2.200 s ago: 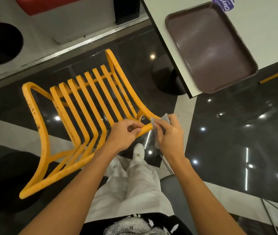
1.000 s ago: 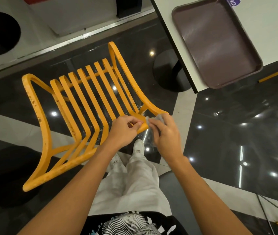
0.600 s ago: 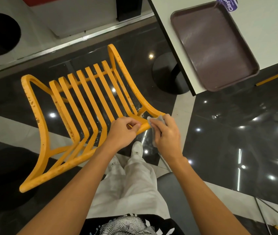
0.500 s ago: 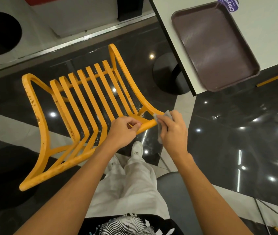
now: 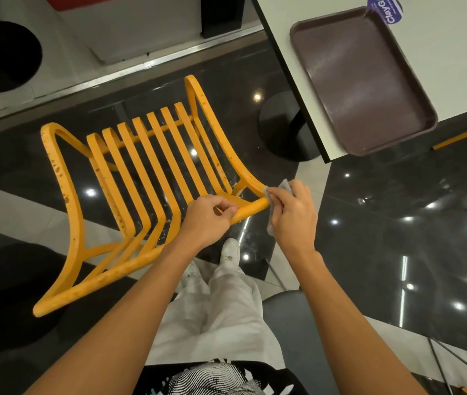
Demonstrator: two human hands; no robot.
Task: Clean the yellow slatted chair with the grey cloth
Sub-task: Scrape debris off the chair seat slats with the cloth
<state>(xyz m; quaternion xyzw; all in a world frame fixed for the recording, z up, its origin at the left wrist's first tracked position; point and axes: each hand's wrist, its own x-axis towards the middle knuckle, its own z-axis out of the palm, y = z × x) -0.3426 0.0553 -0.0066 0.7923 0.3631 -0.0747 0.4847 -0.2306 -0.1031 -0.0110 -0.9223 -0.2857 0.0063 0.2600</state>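
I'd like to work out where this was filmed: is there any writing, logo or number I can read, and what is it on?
"ClayG": on the round purple sticker on the white table, by the brown tray; the word runs off the picture's top edge.
Smaller white line on that sticker: too small to read.
Black-and-white shirt print: no legible words.

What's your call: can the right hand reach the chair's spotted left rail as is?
Probably yes, awkwardly: nothing covers the left rail, but the left hand grips the near bar, so the right hand and cloth must cross over it.
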